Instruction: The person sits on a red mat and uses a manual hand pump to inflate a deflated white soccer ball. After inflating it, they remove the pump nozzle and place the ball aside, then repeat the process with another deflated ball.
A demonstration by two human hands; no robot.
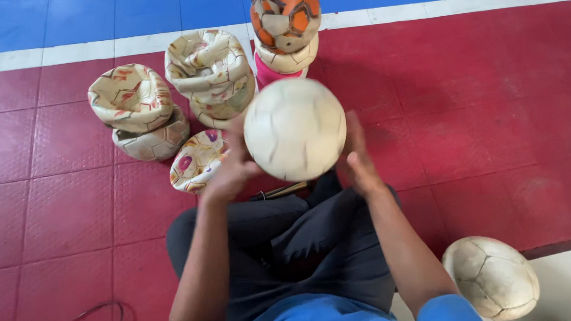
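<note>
Both hands clasp a pale inflated football [295, 129] at frame centre.
The left hand [233, 169] and right hand [357, 156] press flat against opposite sides, the ball directly between them, equally near each; being round, it has no long axis or heading. Deflated footballs [211, 64] are stacked at upper left on the red floor [488, 107].

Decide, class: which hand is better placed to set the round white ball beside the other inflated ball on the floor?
Probably the right hand: it cups the white ball on the side facing the other inflated ball, near the right elbow. The left hand sits toward the deflated balls.
</note>
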